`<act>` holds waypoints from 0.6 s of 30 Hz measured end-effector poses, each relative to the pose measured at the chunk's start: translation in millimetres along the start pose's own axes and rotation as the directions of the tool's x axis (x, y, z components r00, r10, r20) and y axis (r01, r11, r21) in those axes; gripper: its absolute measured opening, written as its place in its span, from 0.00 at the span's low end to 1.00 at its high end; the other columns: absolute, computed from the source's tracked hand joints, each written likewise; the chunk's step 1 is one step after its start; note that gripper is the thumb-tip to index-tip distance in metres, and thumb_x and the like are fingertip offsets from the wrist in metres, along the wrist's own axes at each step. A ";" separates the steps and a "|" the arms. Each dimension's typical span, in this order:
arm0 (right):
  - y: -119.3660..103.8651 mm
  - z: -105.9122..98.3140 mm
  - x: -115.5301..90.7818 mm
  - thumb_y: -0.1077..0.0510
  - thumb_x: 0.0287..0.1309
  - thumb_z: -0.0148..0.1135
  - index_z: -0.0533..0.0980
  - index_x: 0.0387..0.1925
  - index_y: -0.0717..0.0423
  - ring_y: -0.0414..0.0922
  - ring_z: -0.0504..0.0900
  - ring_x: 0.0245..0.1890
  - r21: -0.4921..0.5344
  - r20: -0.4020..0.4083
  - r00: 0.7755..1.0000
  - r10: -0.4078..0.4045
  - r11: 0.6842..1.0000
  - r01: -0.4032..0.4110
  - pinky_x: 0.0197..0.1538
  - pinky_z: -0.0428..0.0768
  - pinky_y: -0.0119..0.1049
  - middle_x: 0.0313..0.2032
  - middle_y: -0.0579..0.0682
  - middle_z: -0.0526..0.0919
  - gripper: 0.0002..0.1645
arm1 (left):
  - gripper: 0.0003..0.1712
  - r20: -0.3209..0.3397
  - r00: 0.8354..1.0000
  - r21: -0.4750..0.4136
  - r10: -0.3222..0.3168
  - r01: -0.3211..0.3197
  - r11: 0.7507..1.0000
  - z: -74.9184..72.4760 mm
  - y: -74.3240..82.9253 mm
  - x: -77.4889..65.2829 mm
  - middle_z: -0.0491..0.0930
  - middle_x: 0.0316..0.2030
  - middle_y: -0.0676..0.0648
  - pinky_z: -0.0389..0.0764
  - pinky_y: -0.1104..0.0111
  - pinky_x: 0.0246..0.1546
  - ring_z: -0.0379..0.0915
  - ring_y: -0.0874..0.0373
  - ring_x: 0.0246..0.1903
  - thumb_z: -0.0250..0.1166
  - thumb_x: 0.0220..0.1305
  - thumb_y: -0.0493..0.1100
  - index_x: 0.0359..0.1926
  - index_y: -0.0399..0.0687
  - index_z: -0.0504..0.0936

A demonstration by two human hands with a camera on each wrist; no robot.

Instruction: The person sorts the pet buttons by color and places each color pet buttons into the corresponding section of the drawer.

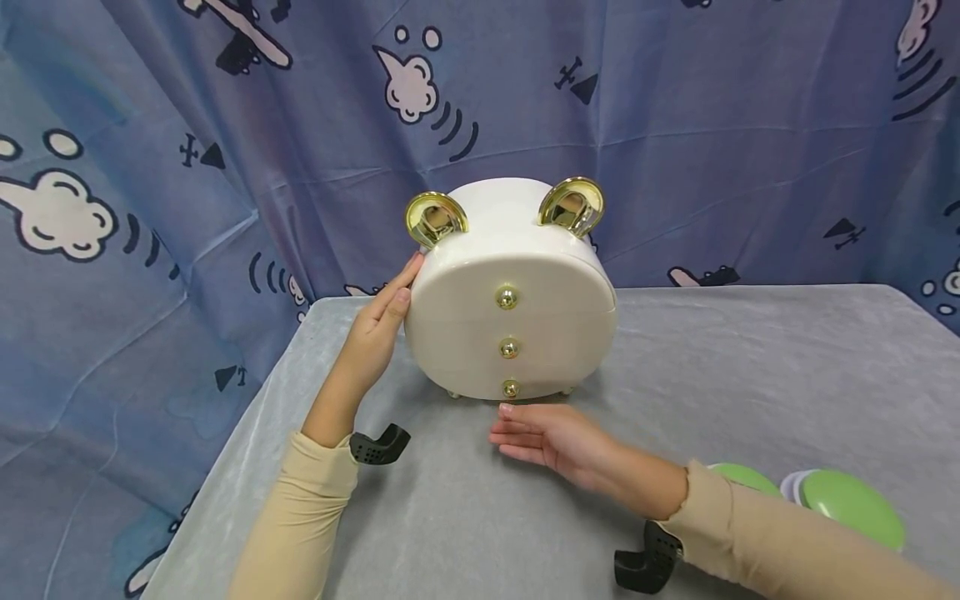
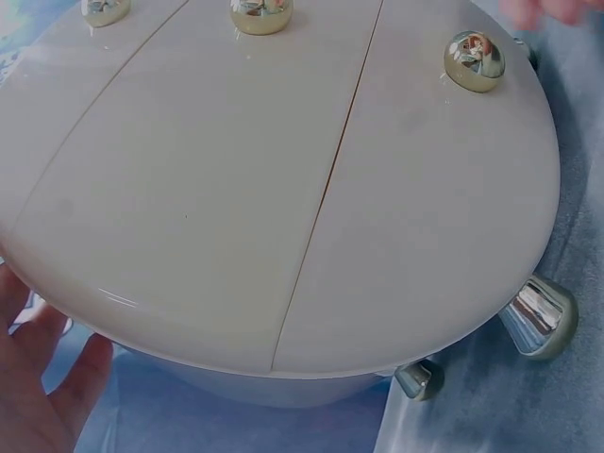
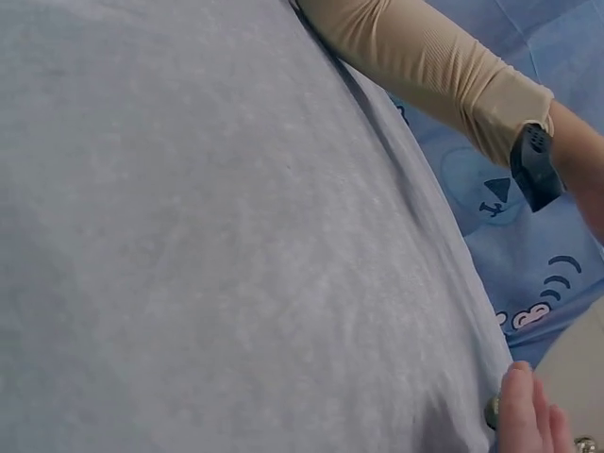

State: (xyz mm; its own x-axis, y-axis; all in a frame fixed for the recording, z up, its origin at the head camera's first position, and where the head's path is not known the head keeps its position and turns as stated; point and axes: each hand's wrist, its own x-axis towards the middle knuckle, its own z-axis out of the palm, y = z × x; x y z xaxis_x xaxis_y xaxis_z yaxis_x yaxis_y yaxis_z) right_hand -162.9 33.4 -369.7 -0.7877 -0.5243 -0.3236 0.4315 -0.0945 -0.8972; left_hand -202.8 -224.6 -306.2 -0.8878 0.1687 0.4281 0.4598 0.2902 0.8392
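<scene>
A white rounded drawer box (image 1: 457, 329) stands upright on the table. Three gold knobs run down its front, the lowest (image 1: 511, 389) close to the bottom edge, and two gold ear-like pieces (image 1: 572, 205) top it. My left hand (image 1: 369, 337) rests against the box's left side with fingers extended; in the left wrist view its fingertips are right at the rim. In front of the box, just below the lowest knob, my right hand (image 1: 555, 440) is held with its fingers loosely straight and nothing in them. Seams between the drawers show in the left wrist view, along with small gold feet (image 2: 540, 319).
Green-topped round things (image 1: 851, 507) with white rims lie at the right, partly behind the right sleeve (image 1: 795, 533). Grey cloth covers the table (image 1: 757, 367). A blue patterned curtain (image 1: 697, 150) hangs right behind the box. Each wrist wears a black mount (image 1: 381, 446).
</scene>
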 end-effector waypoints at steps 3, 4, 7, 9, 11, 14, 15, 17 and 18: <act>2.8 1.4 3.5 0.56 0.71 0.56 0.63 0.63 0.76 0.43 0.85 0.47 0.001 -0.016 1.000 0.017 1.000 -0.017 0.58 0.83 0.36 0.49 0.59 0.83 0.30 | 0.26 0.002 1.000 0.001 -0.003 0.003 1.000 -0.4 -0.2 -0.1 0.56 0.77 0.57 0.51 0.65 0.78 0.48 0.66 0.76 0.42 0.81 0.47 0.75 0.53 0.62; 3.2 2.0 5.2 0.56 0.71 0.56 0.63 0.63 0.76 0.43 0.85 0.47 0.001 -0.026 1.000 0.013 1.000 -0.013 0.58 0.83 0.37 0.51 0.61 0.82 0.30 | 0.26 0.002 1.000 0.001 -0.003 0.003 1.000 -0.5 -0.2 0.0 0.55 0.77 0.57 0.51 0.64 0.78 0.48 0.65 0.76 0.42 0.81 0.47 0.75 0.53 0.62; 2.9 2.7 11.3 0.57 0.71 0.56 0.65 0.62 0.74 0.43 0.85 0.48 0.029 -0.061 0.998 -0.008 1.000 0.010 0.59 0.82 0.37 0.53 0.62 0.81 0.28 | 0.26 0.001 1.000 -0.001 -0.001 0.001 1.000 -0.6 -0.3 0.2 0.56 0.77 0.57 0.51 0.64 0.78 0.48 0.66 0.76 0.42 0.81 0.47 0.75 0.53 0.62; 2.1 1.5 15.2 0.58 0.71 0.55 0.67 0.60 0.71 0.43 0.85 0.47 0.056 -0.074 0.997 -0.021 0.998 0.025 0.58 0.83 0.37 0.50 0.60 0.82 0.24 | 0.26 0.001 1.000 -0.003 -0.002 0.002 1.000 -0.4 -0.1 0.3 0.56 0.77 0.57 0.51 0.65 0.78 0.48 0.66 0.76 0.42 0.81 0.47 0.75 0.54 0.62; 1.5 -0.5 19.0 0.58 0.73 0.53 0.68 0.56 0.68 0.42 0.85 0.46 0.095 -0.079 0.997 -0.027 0.995 0.035 0.57 0.83 0.36 0.46 0.56 0.83 0.19 | 0.26 0.002 1.000 -0.004 -0.004 0.004 1.000 -0.2 0.2 0.3 0.56 0.76 0.58 0.51 0.65 0.78 0.48 0.67 0.76 0.42 0.81 0.47 0.75 0.54 0.62; 1.5 -3.6 23.6 0.57 0.75 0.50 0.69 0.51 0.65 0.42 0.86 0.44 0.148 -0.075 0.997 -0.028 0.988 0.039 0.55 0.84 0.35 0.40 0.52 0.83 0.14 | 0.26 0.004 1.000 0.000 -0.006 0.006 1.000 -0.1 0.4 0.1 0.56 0.77 0.58 0.51 0.65 0.78 0.48 0.66 0.76 0.42 0.81 0.47 0.75 0.54 0.62; 1.7 -4.5 24.9 0.56 0.75 0.49 0.69 0.49 0.65 0.42 0.86 0.43 0.161 -0.073 0.997 -0.026 0.986 0.038 0.55 0.84 0.34 0.39 0.51 0.83 0.13 | 0.26 0.004 1.000 0.000 -0.007 0.007 1.000 -0.1 0.5 0.1 0.55 0.77 0.58 0.51 0.65 0.78 0.48 0.66 0.76 0.42 0.81 0.47 0.76 0.54 0.62; 2.0 -5.2 26.5 0.56 0.76 0.48 0.69 0.49 0.65 0.41 0.86 0.42 0.174 -0.067 0.997 -0.028 0.984 0.039 0.54 0.84 0.34 0.37 0.51 0.83 0.13 | 0.26 0.007 1.000 0.002 -0.005 0.005 1.000 -0.3 0.4 0.2 0.55 0.77 0.58 0.51 0.64 0.78 0.47 0.66 0.76 0.42 0.81 0.47 0.76 0.54 0.62; 2.3 -5.4 27.1 0.56 0.76 0.48 0.69 0.49 0.65 0.41 0.86 0.42 0.173 -0.063 0.998 -0.030 0.984 0.040 0.54 0.85 0.33 0.37 0.50 0.83 0.14 | 0.26 0.007 1.000 0.002 -0.004 0.004 1.000 -0.4 0.5 0.3 0.55 0.77 0.58 0.51 0.64 0.78 0.48 0.66 0.76 0.42 0.81 0.47 0.76 0.54 0.62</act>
State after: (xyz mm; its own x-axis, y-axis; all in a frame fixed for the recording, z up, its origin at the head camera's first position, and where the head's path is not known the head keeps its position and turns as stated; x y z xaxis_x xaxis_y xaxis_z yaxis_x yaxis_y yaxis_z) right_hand -185.6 23.5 -382.1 -0.8263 -0.4668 -0.3151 0.4691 -0.2609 -0.8437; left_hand -202.8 -224.8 -305.6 -0.8895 0.1740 0.4226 0.4564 0.2932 0.8401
